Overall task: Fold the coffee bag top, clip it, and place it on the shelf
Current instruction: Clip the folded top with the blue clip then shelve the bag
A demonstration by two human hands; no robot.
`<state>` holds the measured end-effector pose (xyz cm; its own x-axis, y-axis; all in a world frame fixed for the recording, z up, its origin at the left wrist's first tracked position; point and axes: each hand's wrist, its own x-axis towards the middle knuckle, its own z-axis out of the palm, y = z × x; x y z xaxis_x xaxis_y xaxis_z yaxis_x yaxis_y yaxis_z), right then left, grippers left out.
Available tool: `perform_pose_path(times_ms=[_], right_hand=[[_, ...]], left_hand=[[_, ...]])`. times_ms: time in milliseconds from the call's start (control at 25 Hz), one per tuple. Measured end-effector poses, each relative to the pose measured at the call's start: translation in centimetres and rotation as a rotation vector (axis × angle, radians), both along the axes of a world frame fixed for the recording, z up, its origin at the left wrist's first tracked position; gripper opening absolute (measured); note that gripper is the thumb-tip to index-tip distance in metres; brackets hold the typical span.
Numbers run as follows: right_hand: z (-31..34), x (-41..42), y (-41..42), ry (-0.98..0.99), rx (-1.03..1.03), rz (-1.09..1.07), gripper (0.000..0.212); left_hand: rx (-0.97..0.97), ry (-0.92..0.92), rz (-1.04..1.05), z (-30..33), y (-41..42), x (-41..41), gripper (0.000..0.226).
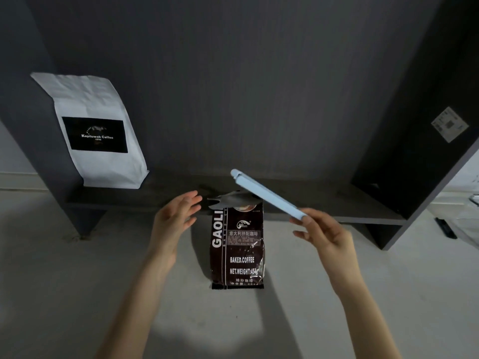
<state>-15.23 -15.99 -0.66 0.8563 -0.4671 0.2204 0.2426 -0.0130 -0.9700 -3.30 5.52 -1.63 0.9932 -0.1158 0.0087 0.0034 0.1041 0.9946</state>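
Note:
A dark brown coffee bag (237, 251) with white lettering lies on the pale floor, its crumpled silver top (230, 200) pointing toward the shelf. My right hand (324, 233) grips one end of a long light blue sealing clip (268, 194), which slants up and left over the bag's top. My left hand (173, 217) hovers just left of the bag's top, fingers spread, holding nothing and not touching the bag. The dark grey shelf (311, 200) runs along the back, low above the floor.
A white coffee bag with a black label (94, 130) stands on the shelf's left end against the side panel. The shelf's right side panel (414, 125) carries a small sticker. Some dark and clear objects lie on the floor at far right (445, 228).

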Motion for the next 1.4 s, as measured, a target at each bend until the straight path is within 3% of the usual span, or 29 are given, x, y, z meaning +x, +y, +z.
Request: perform_pose_path(times_ms=[280,560,920,1040,1400], right_hand=[[-0.2,2.8,-1.6,0.061,-0.003,-0.086,0.017],[-1.1,3.6,-1.6,0.097,0.007,-0.108,0.017],[-1.3,2.4,-1.4,0.103,0.007,-0.133,0.017],[-1.5,1.2,-1.0,0.113,0.014,-0.134,0.016],[-2.0,-1.0,0.9,0.165,-0.148,-0.038,0.021]], left_hand=[[0.266,-0.096,-0.043,0.3,-2.8,4.7,0.028],[0.4,-0.004,-0.177,-0.8,-3.7,5.3,0.03],[0.198,-0.016,-0.215,-1.0,-2.7,2.0,0.032],[0.135,0.013,-0.265,-2.4,-2.2,-0.5,0.018],[0.012,0.001,-0.256,-4.0,-1.4,-4.0,0.02]])
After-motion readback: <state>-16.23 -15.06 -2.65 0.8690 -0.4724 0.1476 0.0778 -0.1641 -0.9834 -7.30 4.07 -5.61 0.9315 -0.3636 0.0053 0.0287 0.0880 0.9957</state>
